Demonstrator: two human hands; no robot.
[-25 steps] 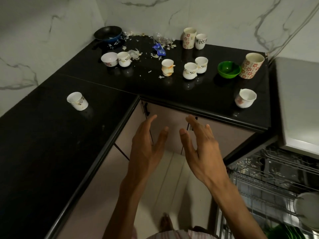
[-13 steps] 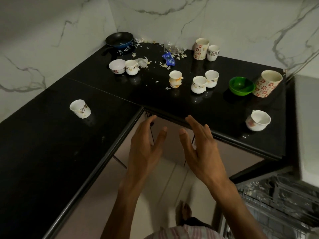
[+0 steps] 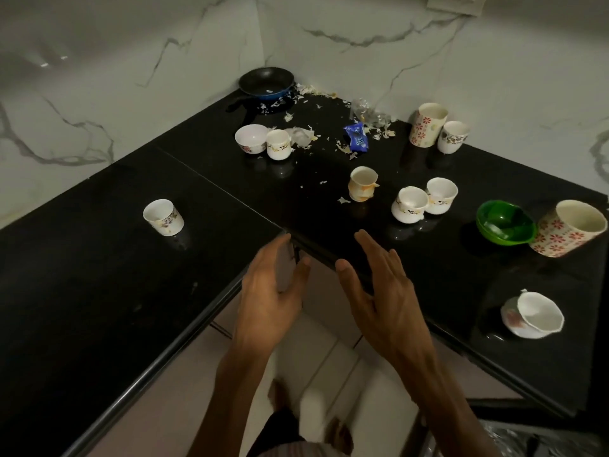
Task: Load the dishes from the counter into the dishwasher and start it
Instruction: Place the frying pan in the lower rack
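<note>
While both hands (image 3: 324, 291) hang open and empty, the cups (image 3: 410, 204) stand spread on the surface (image 3: 99, 291)
Two cups touch each other, so a hasty grasp may knock one over

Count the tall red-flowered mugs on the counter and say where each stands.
2. One mug stands at the back wall beside a small cup; the other mug stands at the right, next to the green bowl.
</note>
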